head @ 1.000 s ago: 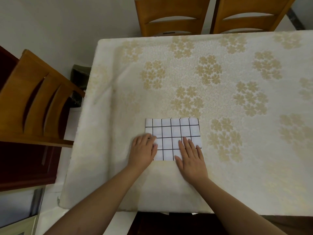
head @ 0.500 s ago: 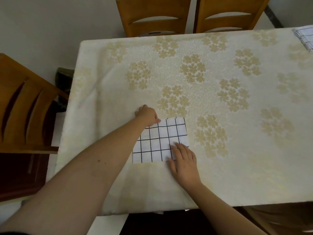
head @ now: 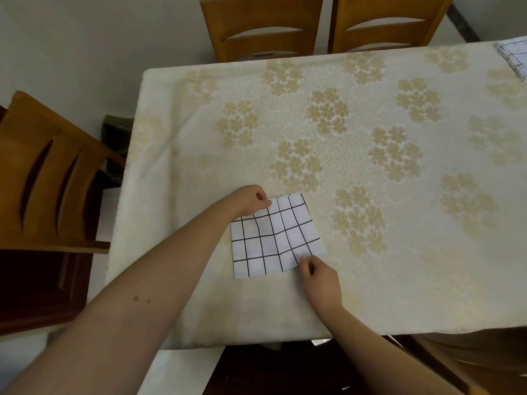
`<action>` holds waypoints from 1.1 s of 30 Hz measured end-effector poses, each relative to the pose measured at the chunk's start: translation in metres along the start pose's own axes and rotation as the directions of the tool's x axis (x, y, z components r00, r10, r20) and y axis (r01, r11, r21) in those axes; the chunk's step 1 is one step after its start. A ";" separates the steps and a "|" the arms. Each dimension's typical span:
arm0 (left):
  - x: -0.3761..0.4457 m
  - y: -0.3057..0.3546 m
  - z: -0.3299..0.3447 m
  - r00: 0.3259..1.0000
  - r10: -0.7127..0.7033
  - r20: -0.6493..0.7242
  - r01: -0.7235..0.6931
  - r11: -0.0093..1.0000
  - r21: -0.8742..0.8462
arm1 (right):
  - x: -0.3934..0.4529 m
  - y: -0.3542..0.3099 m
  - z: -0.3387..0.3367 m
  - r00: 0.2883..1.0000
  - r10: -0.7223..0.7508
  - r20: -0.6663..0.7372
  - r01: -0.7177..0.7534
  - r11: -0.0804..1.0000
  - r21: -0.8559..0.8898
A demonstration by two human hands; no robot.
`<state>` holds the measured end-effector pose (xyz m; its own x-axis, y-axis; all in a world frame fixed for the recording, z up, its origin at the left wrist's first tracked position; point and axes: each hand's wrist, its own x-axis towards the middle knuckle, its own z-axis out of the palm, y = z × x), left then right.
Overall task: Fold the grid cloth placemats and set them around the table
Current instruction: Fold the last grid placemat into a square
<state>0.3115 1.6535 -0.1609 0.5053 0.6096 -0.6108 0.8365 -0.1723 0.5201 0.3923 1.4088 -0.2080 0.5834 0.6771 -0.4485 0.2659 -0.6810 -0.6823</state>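
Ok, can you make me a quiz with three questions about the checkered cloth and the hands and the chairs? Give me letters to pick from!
1. Where does the left hand hold the folded placemat?
A. its far left corner
B. its near right corner
C. its middle

2. How many wooden chairs stand at the far side of the table?
A. none
B. two
C. five

3. How does the placemat look?
A. rolled into a tube
B. hanging off the table edge
C. on the tablecloth, a bit wrinkled

Answers:
1 A, the left hand pinches the far left corner, while the right hand pinches the near right one.
2 B, one chair and a second chair stand side by side there.
3 C, its grid lines bend between the two hands.
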 end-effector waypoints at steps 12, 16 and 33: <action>-0.056 0.012 -0.019 0.972 0.207 -0.108 -0.232 0.905 -0.357 | -0.018 -0.024 0.007 0.931 0.287 0.227 -0.365 0.741 0.563; -0.080 0.013 -0.029 0.959 0.238 -0.153 -0.282 0.852 -0.441 | -0.010 -0.044 -0.001 0.861 0.244 0.446 -0.508 0.389 0.768; -0.114 -0.052 0.003 0.861 0.083 -0.501 -0.388 0.743 -0.545 | 0.011 -0.066 -0.029 0.982 -0.081 0.173 -0.031 0.829 0.559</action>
<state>0.2116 1.5904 -0.1203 0.3987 0.8984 -0.1839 0.3103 0.0566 0.9489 0.4034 1.4528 -0.1510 0.4182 0.7678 -0.4853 -0.2267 -0.4291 -0.8743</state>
